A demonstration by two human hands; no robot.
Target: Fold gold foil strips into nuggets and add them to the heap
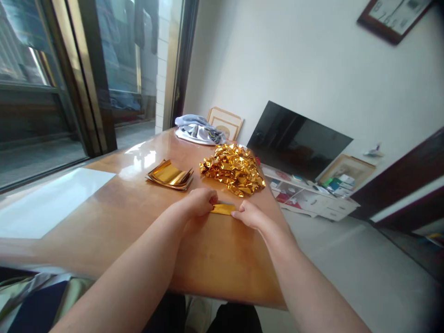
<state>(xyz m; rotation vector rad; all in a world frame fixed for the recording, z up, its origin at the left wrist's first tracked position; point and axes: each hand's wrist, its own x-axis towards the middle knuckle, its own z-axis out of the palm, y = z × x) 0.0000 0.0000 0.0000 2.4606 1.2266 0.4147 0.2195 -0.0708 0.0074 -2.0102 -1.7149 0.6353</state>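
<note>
A small folded strip of gold foil paper (pixel 224 209) lies flat just above the wooden table (pixel 215 259), stretched between both hands. My left hand (pixel 203 201) pinches its left end, fingers curled. At the right end, my right hand (pixel 247 213) grips the strip between thumb and fingers. Beyond the hands rises a heap of crumpled or folded shiny gold foil pieces (pixel 234 169). To the left of it rests a stack of flat gold foil sheets (pixel 169 175), slightly curved with uneven edges.
A white sheet (pixel 58 201) lies on the table's left part. Folded clothes (pixel 197 129) sit at the far end. A television (pixel 298 141) and a low white cabinet (pixel 312 201) stand beyond the right edge. Glass doors (pixel 132 69) are at the left.
</note>
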